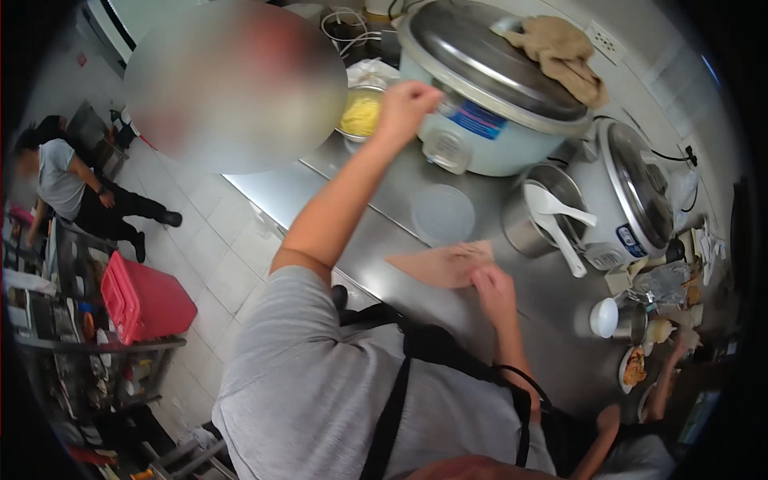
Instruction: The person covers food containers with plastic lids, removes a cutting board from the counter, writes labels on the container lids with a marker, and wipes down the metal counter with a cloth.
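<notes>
My left hand [408, 110] is raised in front of a large rice cooker [500, 148], its fingers curled closed. Whatever they may hold does not show. Just beside that wrist is a metal bowl of yellow shreds [360, 117]. My right hand [490, 286], lower and to the right, grips the edge of a thin pinkish-brown sheet [436, 266], paper or plastic, spread over the steel counter [376, 240]. A round translucent lid [442, 214] lies on the counter just beyond the sheet.
Right of the large cooker are a metal pot [520, 228] with white rice paddles [552, 210] and a second rice cooker [632, 184]. Farther right sit a white bowl [604, 318] and a plate of food [633, 370], near another person's arm [668, 368]. A red bin [148, 300] stands left.
</notes>
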Available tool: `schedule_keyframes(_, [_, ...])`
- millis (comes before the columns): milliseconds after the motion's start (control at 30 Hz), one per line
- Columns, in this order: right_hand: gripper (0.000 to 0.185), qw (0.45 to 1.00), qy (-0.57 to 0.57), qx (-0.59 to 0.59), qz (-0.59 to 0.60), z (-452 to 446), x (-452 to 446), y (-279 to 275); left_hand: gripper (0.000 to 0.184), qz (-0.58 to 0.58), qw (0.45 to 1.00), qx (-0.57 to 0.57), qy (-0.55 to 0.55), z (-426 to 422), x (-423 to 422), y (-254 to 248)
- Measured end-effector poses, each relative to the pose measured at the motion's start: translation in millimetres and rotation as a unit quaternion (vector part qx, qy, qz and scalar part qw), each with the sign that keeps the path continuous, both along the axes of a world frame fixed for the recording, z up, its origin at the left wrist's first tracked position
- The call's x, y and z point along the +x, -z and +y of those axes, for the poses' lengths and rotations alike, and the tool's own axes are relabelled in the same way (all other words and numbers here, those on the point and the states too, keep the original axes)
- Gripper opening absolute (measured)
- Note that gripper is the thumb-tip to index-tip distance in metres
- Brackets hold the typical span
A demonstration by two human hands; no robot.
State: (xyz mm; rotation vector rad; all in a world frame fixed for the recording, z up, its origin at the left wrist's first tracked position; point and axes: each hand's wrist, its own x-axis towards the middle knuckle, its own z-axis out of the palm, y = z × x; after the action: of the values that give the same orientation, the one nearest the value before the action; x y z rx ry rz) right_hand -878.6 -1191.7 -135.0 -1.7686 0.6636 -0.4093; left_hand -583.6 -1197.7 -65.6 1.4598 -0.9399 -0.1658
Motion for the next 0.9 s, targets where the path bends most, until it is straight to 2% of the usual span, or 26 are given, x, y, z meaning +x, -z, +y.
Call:
schedule_keyframes(33, [0.018, 0.997, -0.042, -0.033, -0.056, 1, 38, 9, 0.016, 0.012, 0.998, 0.026, -0.047, 29, 28, -6])
schedule_keyframes(67, [0.018, 0.988, -0.082, -0.068, -0.111, 0, 77, 15, 0.017, 0.018, 0.997, -0.015, -0.078, 40, 82, 19])
schedule_keyframes(100, [0.018, 0.979, -0.105, -0.122, -0.127, 5, 117, 12, 0.016, 0.031, 0.989, -0.019, -0.146, 61, 114, 21])
schedule_keyframes(133, [0.019, 0.966, -0.127, -0.175, -0.141, 11, 157, 8, 0.016, 0.052, 0.982, -0.073, -0.168, 81, 150, 27])
schedule_keyframes(200, [0.021, 0.955, -0.192, -0.200, -0.109, 19, 231, 9, 0.017, 0.008, 0.957, -0.020, -0.288, 131, 192, 6])
schedule_keyframes(267, [0.021, 0.946, -0.200, -0.222, -0.128, 30, 294, 12, 0.016, -0.002, 0.950, -0.084, -0.302, 172, 268, 22])
schedule_keyframes(367, [0.021, 0.935, -0.184, -0.282, -0.111, 33, 363, 17, 0.016, 0.011, 0.948, -0.114, -0.295, 215, 296, 2])
schedule_keyframes(400, [0.021, 0.940, -0.191, -0.271, -0.085, 32, 376, 19, 0.016, 0.013, 0.948, -0.114, -0.296, 223, 303, 0])
schedule_keyframes(467, [0.022, 0.947, -0.205, -0.247, -0.033, 33, 396, 22, 0.016, 0.014, 0.949, -0.105, -0.298, 232, 313, 0])
schedule_keyframes(600, [0.023, 0.940, -0.191, -0.284, -0.015, 42, 400, 21, 0.016, 0.011, 0.950, -0.095, -0.298, 233, 325, 5])
schedule_keyframes(800, [0.025, 0.958, -0.196, -0.204, -0.041, 75, 362, 14, 0.015, 0.035, 0.964, -0.113, -0.238, 207, 327, 10])
schedule_keyframes(900, [0.025, 0.982, -0.104, -0.151, -0.039, 87, 332, 10, 0.014, 0.070, 0.973, -0.111, -0.191, 181, 309, 18])
